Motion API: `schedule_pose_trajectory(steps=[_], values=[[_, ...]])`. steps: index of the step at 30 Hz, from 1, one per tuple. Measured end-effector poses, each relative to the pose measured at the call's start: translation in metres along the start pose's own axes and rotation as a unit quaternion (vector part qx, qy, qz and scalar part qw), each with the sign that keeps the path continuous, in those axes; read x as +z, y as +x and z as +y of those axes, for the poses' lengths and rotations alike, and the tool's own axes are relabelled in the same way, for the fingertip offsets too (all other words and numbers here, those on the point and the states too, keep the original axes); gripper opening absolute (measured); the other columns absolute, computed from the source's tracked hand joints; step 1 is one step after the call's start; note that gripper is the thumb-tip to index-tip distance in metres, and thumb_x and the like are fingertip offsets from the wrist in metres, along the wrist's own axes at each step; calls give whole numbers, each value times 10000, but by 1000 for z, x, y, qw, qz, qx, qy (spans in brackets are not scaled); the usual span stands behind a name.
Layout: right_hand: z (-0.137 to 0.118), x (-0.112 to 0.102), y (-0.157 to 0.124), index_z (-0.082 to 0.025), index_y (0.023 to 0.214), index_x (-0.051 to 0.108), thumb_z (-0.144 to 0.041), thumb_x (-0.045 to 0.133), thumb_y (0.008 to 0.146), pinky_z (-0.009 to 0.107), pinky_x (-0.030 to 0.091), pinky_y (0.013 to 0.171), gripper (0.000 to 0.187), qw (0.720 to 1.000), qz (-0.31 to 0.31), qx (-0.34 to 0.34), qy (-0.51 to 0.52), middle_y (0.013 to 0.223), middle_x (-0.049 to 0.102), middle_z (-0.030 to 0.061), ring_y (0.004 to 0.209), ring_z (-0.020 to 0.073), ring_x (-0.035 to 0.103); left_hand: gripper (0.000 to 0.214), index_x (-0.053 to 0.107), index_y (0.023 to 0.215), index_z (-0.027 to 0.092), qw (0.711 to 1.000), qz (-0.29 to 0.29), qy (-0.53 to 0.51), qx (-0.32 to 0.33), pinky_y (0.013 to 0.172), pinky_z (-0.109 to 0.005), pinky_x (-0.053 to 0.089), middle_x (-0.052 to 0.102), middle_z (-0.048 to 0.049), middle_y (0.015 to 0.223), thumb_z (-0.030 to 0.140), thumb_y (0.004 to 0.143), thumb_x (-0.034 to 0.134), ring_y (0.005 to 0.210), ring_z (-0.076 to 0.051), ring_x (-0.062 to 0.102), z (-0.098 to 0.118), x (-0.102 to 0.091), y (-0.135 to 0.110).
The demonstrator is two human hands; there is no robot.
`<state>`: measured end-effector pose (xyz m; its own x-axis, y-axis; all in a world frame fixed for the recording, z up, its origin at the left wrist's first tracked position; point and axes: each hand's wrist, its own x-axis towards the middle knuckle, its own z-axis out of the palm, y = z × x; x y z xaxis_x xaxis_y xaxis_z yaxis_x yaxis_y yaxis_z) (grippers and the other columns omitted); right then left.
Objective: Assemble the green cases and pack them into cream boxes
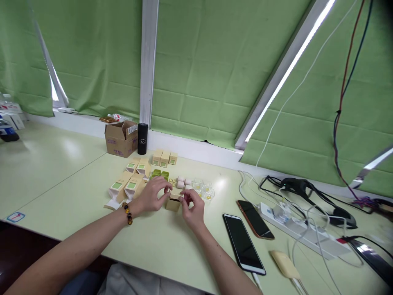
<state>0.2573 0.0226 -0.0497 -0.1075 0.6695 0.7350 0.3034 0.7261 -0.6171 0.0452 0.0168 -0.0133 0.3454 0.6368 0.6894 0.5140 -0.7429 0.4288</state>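
A small tan cardboard box [173, 205] stands on the table in front of me, between my two hands. My left hand [152, 193], with a beaded bracelet at its wrist, pinches the box's top edge from the left. From the right, my right hand [193, 206] has thumb and fingers closed on the same top edge. Left of my hands are several opened tan boxes [133, 185] with white flaps. Just behind my hands are green cups [165, 175], pinkish-white pieces [180, 183] and clear cups [208, 192] with yellow spots.
Three closed tan boxes [165, 158] stand farther back, near a black tumbler [142, 139] and a brown carton [121, 141]. To the right are a white phone [244, 244], a dark phone [255, 219], a power strip [303, 233], a yellow charger [284, 263] and tangled cables.
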Motion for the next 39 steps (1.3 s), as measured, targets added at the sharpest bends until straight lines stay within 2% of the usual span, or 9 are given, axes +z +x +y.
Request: schedule_pose_trajectory(steps=[4,9,19,25,31,39], values=[[1,-2,0,-222,918,646,-196,592,940,291,417,580,64,997,-6,-59,-39,732,577,-4,622,155,515,68,637,968,208,994,-58,76,45,744,-368,375,634,-21,759,183,906,625,748,-208,541,-1,-1,-3],[4,-4,1,-220,921,638,-150,595,914,300,417,593,84,992,-14,-111,-66,765,626,20,652,168,543,113,623,949,209,992,-61,94,54,747,-370,366,617,3,708,127,875,605,659,-181,504,-2,4,-7],[7,-4,-1,-240,889,645,-175,584,897,336,443,611,90,991,-47,-89,-90,784,656,42,695,201,591,135,650,950,228,993,-71,94,33,779,-398,384,668,-26,719,161,880,556,637,-201,540,-3,5,-9],[6,-6,-1,-240,884,648,-150,593,881,329,438,606,106,990,-52,-107,-78,776,654,39,697,203,595,135,652,931,233,991,-72,101,43,784,-407,379,651,-22,694,156,874,557,643,-208,548,-7,7,-11],[6,-9,-1,-234,861,659,-163,601,889,315,392,571,95,986,-44,-138,-85,689,592,14,618,181,544,139,655,895,233,990,-65,110,65,776,-411,378,626,-20,666,145,863,553,627,-205,542,-11,8,-14],[11,-9,-3,-237,768,665,-226,586,887,304,378,534,143,987,-68,-113,-87,573,557,-13,506,153,506,171,676,826,237,990,-63,105,64,762,-422,395,617,-15,611,123,798,552,581,-196,527,-11,9,-13]])
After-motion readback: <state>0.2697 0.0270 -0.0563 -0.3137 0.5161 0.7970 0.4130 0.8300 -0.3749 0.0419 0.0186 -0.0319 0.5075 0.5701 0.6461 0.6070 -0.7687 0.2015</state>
